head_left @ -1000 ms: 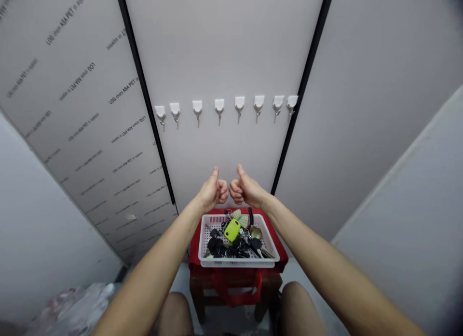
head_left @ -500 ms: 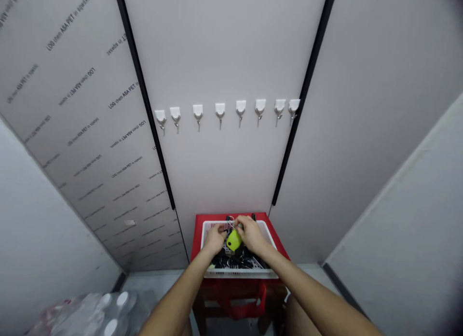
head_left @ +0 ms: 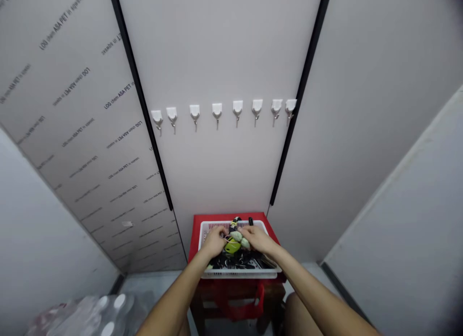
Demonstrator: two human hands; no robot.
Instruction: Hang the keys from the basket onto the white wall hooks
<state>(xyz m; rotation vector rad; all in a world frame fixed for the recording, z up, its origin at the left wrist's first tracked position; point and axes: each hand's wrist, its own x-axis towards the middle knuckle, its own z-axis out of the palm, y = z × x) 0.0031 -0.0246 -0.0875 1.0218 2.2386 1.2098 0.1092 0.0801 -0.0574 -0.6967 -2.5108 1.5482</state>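
Both hands work over a white plastic basket (head_left: 238, 274) filled with small, mostly black items. My left hand (head_left: 214, 241) has its fingers bent together at a thin pale cord loop (head_left: 230, 240). My right hand (head_left: 258, 240) pinches a keychain-like bundle by its top. In it are pale green, soft-looking pieces (head_left: 236, 235) and a black-and-yellow patterned strap (head_left: 234, 225). Just below, between the hands, lies a yellow-green rounded piece (head_left: 232, 246); whether it is joined to the bundle I cannot tell.
The basket stands on a red-covered stool (head_left: 197, 230), with a red strap (head_left: 249, 311) hanging in front. White adhesive hooks (head_left: 217, 110) form a row on the wall between two black strips. Wrapped bottles (head_left: 115, 309) sit on the floor at lower left.
The pale green pieces and the patterned strap now show between my hands, above the yellow-green piece. My right hand has come slightly lower and to the right. The view has shifted a little.
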